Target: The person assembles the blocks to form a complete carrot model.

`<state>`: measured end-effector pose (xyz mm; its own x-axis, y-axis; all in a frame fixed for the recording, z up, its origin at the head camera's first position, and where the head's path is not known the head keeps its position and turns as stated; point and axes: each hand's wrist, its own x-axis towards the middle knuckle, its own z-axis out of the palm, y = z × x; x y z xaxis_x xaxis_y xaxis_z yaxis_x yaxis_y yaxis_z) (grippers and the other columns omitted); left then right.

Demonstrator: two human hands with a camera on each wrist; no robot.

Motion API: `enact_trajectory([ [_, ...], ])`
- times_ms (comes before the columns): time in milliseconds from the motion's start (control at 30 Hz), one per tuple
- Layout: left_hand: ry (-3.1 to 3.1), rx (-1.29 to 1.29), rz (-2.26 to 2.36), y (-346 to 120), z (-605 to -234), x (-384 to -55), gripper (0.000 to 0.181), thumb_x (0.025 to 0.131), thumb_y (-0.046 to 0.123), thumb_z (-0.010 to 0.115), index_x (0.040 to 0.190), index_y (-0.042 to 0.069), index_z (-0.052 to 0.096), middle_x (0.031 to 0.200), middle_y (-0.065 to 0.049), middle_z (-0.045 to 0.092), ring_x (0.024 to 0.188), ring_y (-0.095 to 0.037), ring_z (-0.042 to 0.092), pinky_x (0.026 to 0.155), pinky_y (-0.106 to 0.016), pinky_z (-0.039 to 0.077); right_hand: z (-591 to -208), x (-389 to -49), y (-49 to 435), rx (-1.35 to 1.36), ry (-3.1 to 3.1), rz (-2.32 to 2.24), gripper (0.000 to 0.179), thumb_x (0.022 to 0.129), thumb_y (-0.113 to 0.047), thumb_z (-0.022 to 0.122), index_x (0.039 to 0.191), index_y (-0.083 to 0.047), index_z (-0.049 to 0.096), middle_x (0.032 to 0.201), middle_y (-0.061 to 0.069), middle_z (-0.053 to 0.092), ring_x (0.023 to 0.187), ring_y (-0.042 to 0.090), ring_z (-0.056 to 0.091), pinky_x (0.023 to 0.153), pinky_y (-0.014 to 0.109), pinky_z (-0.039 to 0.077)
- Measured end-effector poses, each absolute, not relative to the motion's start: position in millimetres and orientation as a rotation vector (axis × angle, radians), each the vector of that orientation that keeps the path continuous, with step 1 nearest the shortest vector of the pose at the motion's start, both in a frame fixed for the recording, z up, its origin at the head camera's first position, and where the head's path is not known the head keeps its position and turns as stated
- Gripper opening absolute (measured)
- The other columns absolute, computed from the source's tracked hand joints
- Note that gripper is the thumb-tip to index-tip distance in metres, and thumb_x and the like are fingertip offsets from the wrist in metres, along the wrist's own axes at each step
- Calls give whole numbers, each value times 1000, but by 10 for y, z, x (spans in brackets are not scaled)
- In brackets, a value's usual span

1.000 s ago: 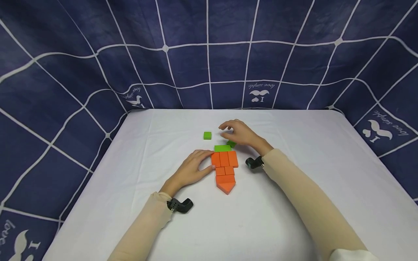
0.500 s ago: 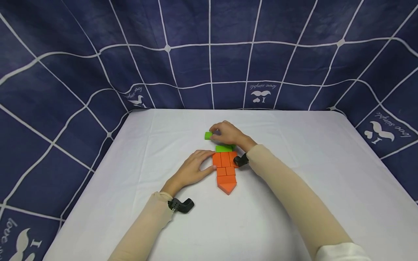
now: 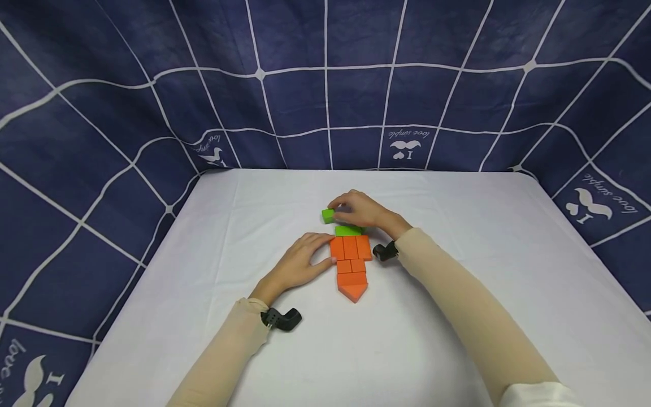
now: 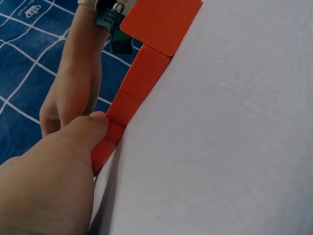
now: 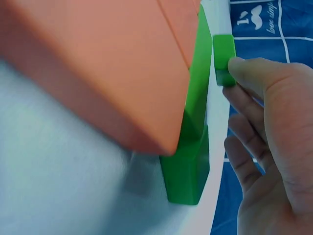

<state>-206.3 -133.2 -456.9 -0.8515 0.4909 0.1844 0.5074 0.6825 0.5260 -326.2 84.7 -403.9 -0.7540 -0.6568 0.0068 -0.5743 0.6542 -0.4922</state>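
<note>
Orange blocks (image 3: 351, 247) lie together on the white table in a shape with a pointed near end. Along their far side sits a flat green block (image 3: 348, 231). My right hand (image 3: 365, 210) pinches a small green block (image 5: 225, 51) between thumb and forefinger, beyond and left of the flat one; its other fingers curve loosely. Another green block (image 5: 186, 176) stands at the right end of the flat green one, mostly hidden under the hand in the head view. My left hand (image 3: 295, 264) rests at the left side of the orange shape, thumb and fingertips spread against its edge.
A white cloth covers the table (image 3: 427, 345). Dark blue curtains (image 3: 356, 102) with white grid lines close in the back and both sides. Black wrist cameras (image 3: 281, 320) are strapped at both wrists, the right one near the orange blocks' right side.
My right hand has moved left from above the green block by the shape, has taken hold of the small far green block and shifted it slightly nearer. The left hand stays put.
</note>
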Motion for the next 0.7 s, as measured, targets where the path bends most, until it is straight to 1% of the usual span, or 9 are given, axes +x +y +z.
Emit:
enact_trajectory([
  [167,-2863,-852,-903,-1340,-4584,-2081,61,100,50,63,150,17,53,151,-1,55,143,-20,45,120,-46,37,-4049,-3237,915,-1030,2642,-708,33,101,-22,67,133,-14,71,132,3,70,114,23,56,103,40,48],
  [433,-2867,-849,-905,-1337,-4597,-2092,61,100,49,64,151,17,53,151,-2,55,143,-21,45,120,-47,37,-4051,-3213,970,-1099,2598,-668,32,101,-15,65,132,-12,71,132,6,70,116,25,56,103,41,48],
  [500,-2869,-849,-903,-1337,-4597,-2091,61,100,49,64,151,17,53,151,-2,55,143,-21,45,120,-46,36,-4040,-3200,972,-1104,2596,-664,32,101,-15,65,133,-12,70,133,7,69,117,26,55,103,42,48],
  [700,-2867,-857,-904,-1357,-4598,-2099,61,100,49,63,151,17,53,152,-2,54,143,-21,45,121,-46,36,-4002,-3133,1030,-1088,2681,-721,33,101,-16,64,133,-12,70,137,7,67,125,27,53,110,44,45],
])
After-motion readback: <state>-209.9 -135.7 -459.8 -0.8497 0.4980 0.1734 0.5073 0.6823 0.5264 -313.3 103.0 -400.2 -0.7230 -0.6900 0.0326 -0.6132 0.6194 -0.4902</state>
